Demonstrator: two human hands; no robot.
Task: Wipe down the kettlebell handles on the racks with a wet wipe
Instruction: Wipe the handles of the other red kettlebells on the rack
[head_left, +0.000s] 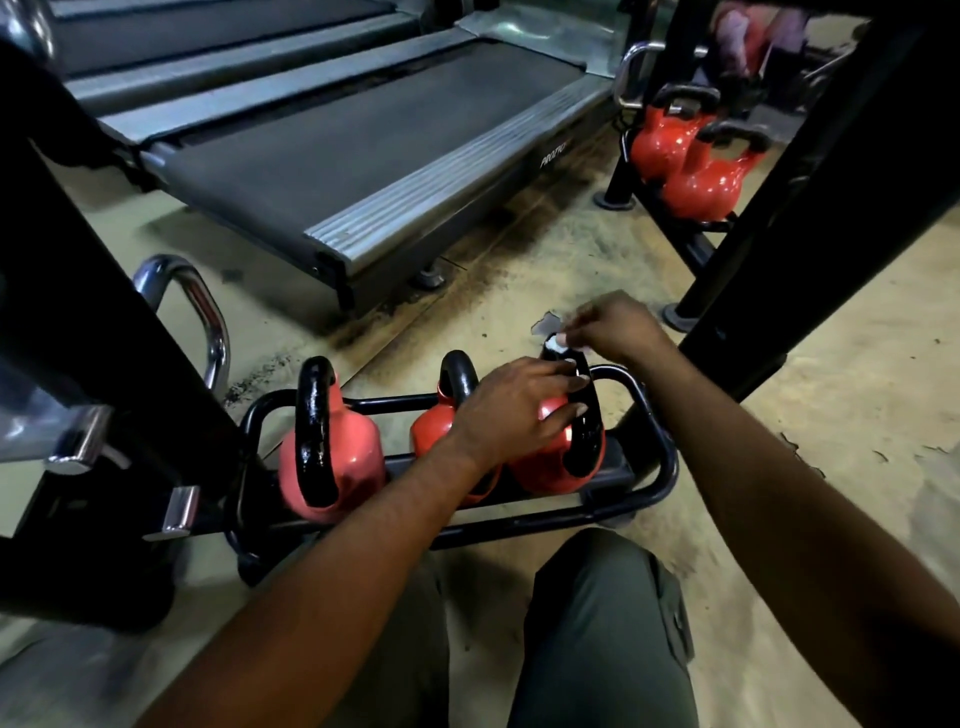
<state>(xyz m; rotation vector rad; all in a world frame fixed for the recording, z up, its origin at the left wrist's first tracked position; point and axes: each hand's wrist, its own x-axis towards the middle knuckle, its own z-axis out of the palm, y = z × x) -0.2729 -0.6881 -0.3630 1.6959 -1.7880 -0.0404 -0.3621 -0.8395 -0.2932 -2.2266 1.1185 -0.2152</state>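
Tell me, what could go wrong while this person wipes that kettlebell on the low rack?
The wet wipe is a small wad pinched in the right hand; it could slip off the handle. The left hand rests on the same kettlebell, so if it rocks in the rack, that hand might get pinched.

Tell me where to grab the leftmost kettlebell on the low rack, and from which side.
On the leftmost kettlebell, grip the top arch of the black handle, coming down from above. The loop stands upright, clear above the rack rail, with nothing over it; the rounded body offers no hold. The left hand rests on the rightmost kettlebell, the right hand pinches the wet wipe.
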